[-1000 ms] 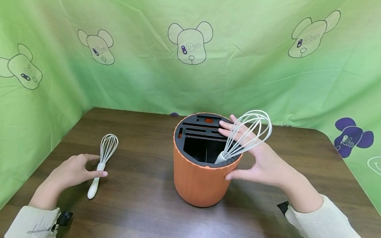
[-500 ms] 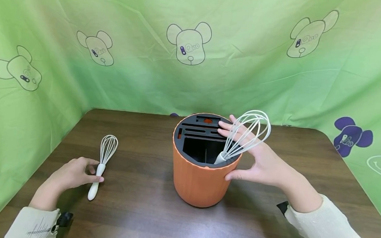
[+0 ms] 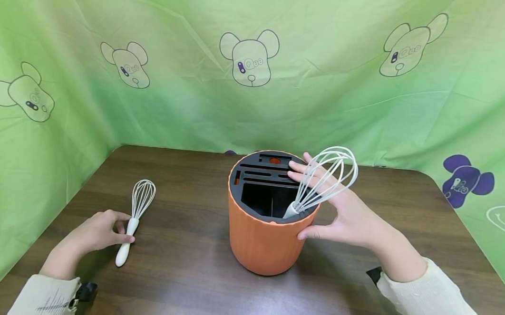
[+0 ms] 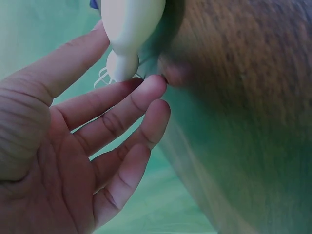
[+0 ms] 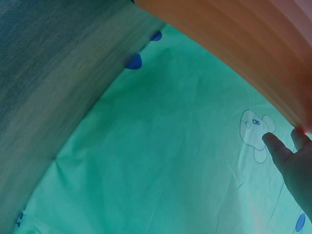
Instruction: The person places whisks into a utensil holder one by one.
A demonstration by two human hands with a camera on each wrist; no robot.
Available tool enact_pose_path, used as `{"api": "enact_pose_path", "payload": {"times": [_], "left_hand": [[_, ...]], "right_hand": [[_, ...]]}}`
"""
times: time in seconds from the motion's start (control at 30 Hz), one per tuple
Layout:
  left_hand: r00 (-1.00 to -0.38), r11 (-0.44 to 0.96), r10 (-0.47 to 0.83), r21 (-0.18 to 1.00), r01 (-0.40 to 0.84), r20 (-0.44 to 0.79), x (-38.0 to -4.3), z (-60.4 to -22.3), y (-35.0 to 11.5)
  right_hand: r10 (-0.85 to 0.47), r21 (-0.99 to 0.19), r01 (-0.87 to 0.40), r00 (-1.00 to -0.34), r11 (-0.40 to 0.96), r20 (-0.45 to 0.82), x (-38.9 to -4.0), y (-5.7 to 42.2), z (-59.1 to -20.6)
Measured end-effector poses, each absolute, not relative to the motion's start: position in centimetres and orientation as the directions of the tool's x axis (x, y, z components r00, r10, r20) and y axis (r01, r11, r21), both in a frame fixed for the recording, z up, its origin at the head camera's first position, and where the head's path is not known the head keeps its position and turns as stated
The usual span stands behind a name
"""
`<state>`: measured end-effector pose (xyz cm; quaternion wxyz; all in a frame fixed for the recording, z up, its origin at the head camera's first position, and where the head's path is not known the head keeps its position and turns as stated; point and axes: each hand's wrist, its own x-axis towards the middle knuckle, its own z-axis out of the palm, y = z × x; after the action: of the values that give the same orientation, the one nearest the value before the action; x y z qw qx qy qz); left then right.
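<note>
A small whisk (image 3: 132,225) with a white handle and wire loops lies at the left of the table. My left hand (image 3: 96,232) pinches its handle between thumb and fingers; in the left wrist view the handle (image 4: 131,22) hangs between them. At centre right stands an orange utensil holder (image 3: 264,251) with a black slotted top. A larger white whisk (image 3: 291,210) leans to the right in its big opening, loops up, lower handle hidden inside. My right hand (image 3: 354,222) rests against the holder's right side, straight fingers over the top and thumb on the wall.
The brown wooden table (image 3: 177,287) carries the holder and the small whisk. A green curtain (image 3: 173,115) with printed bear heads hangs behind and at both sides. Narrow slots (image 3: 258,173) cross the rear part of the holder's top.
My left thumb and fingers have closed in on the small whisk's handle. My right hand, the holder and the large whisk keep their places.
</note>
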<state>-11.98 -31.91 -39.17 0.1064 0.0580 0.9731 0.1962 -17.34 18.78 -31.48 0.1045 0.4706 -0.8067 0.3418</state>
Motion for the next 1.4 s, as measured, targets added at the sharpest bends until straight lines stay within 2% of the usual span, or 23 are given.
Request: {"api": "enact_pose_path", "payload": {"times": [0.3, 1.0, 1.4], "left_hand": [[-0.971, 0.908, 0.173, 0.409, 0.093, -0.165, -12.0, -39.38, -31.8], [-0.969, 0.908, 0.114, 0.42, 0.012, -0.219, -11.96, -39.14, -31.54], [-0.976, 0.888, 0.165, 0.452, 0.083, -0.145, -12.07, -39.85, -31.69]], "right_hand": [[-0.691, -0.46, -0.824, -0.544, 0.332, 0.476, -17.37, 18.79, -31.43], [-0.693, -0.447, -0.835, -0.529, 0.322, 0.489, -17.37, 18.81, -31.56], [-0.692, -0.447, -0.836, -0.528, 0.319, 0.493, -17.38, 18.79, -31.58]]}}
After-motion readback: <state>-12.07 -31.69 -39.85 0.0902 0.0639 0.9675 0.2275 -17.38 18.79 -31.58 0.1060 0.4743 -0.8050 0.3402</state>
